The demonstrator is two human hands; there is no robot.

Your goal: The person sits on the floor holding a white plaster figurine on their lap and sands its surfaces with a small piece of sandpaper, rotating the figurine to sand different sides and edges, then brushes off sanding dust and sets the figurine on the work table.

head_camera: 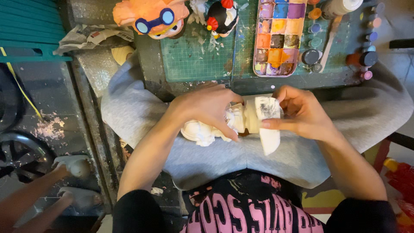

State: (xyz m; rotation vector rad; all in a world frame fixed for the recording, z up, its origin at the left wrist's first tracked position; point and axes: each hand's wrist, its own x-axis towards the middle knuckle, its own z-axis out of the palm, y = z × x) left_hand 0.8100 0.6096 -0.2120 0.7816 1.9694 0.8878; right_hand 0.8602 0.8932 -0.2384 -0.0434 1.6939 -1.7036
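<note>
Between both hands [207,110]: white figurine [235,121].

White unpainted plaster figurine [215,127] lies sideways on the lap, white wipe [268,123] against it.

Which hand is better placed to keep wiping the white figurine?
Likely the right hand: it pinches the white wipe against the white figurine. The left hand grips the figurine, steadying it over the lap.

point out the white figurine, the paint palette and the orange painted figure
white figurine [207,131], head view, its rounded end
paint palette [278,39], head view, a middle well
orange painted figure [148,17], head view, its blue goggles
</note>
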